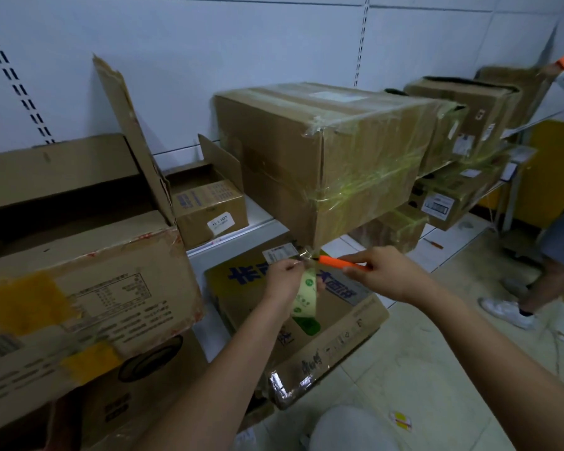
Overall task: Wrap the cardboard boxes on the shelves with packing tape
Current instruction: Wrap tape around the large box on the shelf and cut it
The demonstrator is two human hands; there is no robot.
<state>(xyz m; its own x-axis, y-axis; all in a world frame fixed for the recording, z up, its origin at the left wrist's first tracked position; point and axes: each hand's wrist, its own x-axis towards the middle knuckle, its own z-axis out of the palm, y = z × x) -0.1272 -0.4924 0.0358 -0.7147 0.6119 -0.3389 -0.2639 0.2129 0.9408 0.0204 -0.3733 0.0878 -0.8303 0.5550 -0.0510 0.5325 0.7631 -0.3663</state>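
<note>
the big box [319,151] just above both grips already wears tape bands. left hand [285,278] holds the tape roll [305,297]; right hand [381,271] pinches an orange cutter [339,262] at the strand between them. the open boxes [79,242] left of the grips look unwrapped.

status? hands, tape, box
Left hand grips tape roll. Right hand holds orange cutter at the tape under the wrapped box corner. Nothing in the way.
</note>
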